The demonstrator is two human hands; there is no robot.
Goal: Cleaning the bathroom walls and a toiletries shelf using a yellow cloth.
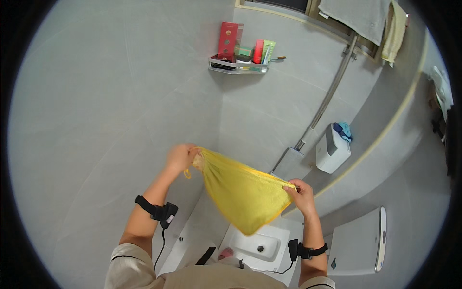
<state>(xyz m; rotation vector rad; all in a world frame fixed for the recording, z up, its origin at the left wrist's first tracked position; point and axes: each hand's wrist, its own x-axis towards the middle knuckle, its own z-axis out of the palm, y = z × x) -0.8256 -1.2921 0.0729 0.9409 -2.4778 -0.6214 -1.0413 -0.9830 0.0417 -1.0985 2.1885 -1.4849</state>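
A yellow cloth [240,190] with an orange-yellow hem hangs stretched between my two hands. My left hand [183,158] is closed on its upper left corner, where the fabric bunches up and a small hanging loop [187,174] dangles below the fingers. My right hand [301,195] pinches the cloth's right corner, lower than the left one. The middle of the cloth sags to a rounded point above a white squat toilet [284,241]. Around each forearm sits a black strap with a small box and a cable.
A corner shelf [238,70] with a red box, tubes and other toiletries is on the far wall. A metal pipe [332,91] runs down to a cistern. A white bin-like holder [332,151] carries a blue cloth. At right stands a white tank [358,243]. Towels [358,19] hang at the window.
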